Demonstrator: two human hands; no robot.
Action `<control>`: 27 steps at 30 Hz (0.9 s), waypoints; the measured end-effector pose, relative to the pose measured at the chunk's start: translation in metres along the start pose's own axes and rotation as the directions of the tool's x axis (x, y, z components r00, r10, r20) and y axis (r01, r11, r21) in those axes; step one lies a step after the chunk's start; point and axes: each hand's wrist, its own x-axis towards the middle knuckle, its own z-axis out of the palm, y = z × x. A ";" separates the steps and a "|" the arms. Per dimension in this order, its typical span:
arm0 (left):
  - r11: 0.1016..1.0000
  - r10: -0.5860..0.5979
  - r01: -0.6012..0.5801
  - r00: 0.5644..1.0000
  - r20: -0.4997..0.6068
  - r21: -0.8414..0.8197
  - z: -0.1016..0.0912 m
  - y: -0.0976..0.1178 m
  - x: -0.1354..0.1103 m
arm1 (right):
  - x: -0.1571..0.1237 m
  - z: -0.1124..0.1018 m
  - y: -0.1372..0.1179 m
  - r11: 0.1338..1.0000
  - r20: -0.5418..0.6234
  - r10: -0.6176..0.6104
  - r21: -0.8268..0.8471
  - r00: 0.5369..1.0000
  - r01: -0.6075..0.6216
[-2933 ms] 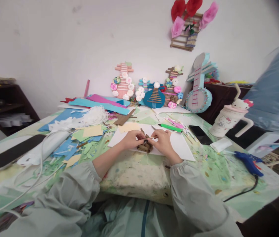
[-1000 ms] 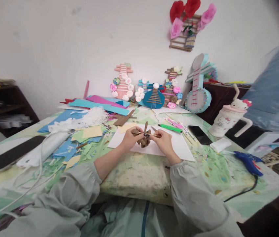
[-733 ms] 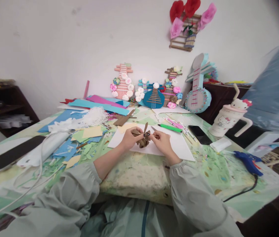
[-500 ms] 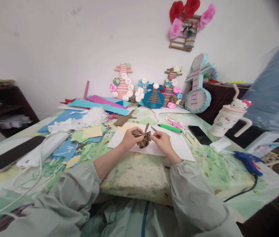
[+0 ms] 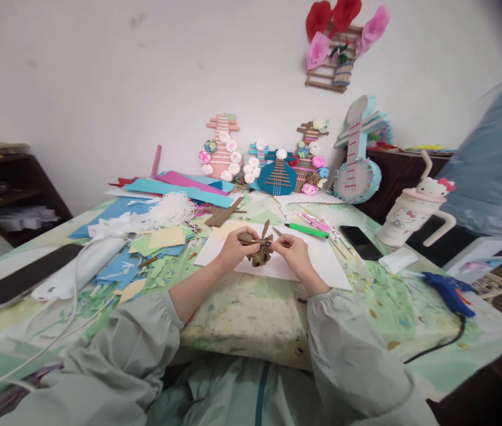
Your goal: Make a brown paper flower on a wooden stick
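Both hands are together over a white sheet of paper in the middle of the table. Between them is a brown paper flower with folded petals and strips sticking out. My left hand is closed on the flower's left side, fingertips pressed to its top. Opposite it, my right hand pinches a thin brown strip at the flower's right edge. The fingers partly hide the flower's centre. A green marker lies just beyond my right hand, and a flat brown piece lies past the left one.
Paper scraps, white string and a dark phone cover the left side. At right are another phone, a white tumbler and a blue glue gun with its cord. Decorated paper instruments stand against the wall.
The hands stay at nearly the same place, with only small finger movement at the flower. The whole view has shifted slightly.
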 end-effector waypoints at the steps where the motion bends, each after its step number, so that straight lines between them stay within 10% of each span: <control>1: 1.000 -0.002 0.002 1.000 -0.004 -0.001 0.000 0.000 0.000 | 0.000 0.000 0.000 1.000 -0.001 0.001 0.002 1.000 -0.001; 27: 0.993 0.042 -0.044 0.999 0.014 0.110 -0.002 -0.001 -0.002 | -0.001 -0.001 -0.003 0.969 0.056 -0.065 -0.234 0.996 0.077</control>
